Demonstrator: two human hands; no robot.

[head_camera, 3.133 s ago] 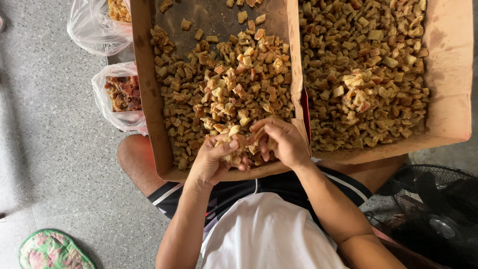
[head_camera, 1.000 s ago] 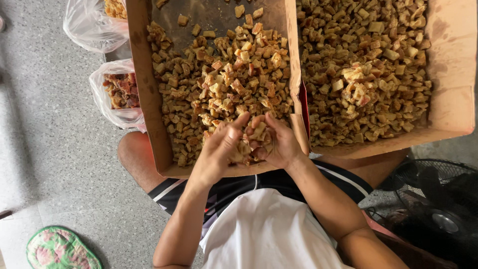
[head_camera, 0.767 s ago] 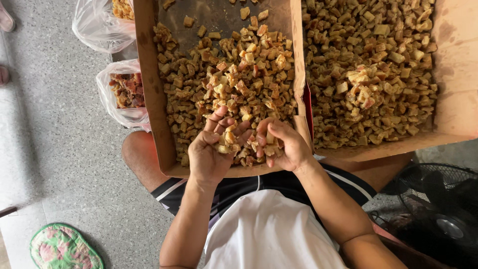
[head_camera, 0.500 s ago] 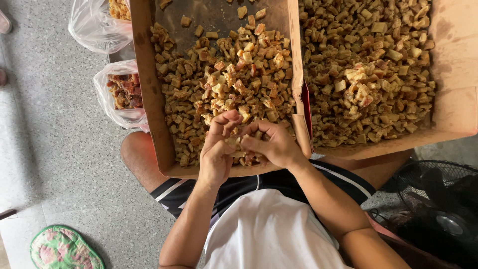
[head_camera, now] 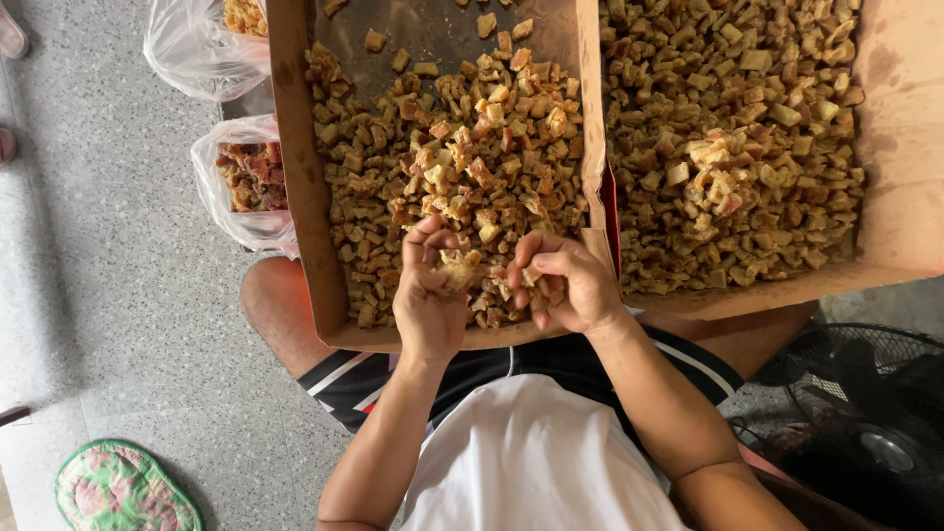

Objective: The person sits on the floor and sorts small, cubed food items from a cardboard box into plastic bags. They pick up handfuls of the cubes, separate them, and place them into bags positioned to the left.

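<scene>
spill risk: loose chunks could drop off the left hand [head_camera: 430, 295] over the near rim of the cardboard tray [head_camera: 295, 187] onto the lap, since its curled grip cups them only loosely.
right hand [head_camera: 565, 285]: grip pinching a few pieces.
fried chunks [head_camera: 472, 167]: golden-brown, irregular, heaped in the tray, crumbly-looking.

Home food-sorting spot: speckled floor [head_camera: 118, 246], cardboard trays [head_camera: 295, 177], fan [head_camera: 865, 423].

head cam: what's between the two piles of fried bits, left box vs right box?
Head view: the cardboard walls of the two boxes, side by side, with a red strip showing low between them.
</scene>
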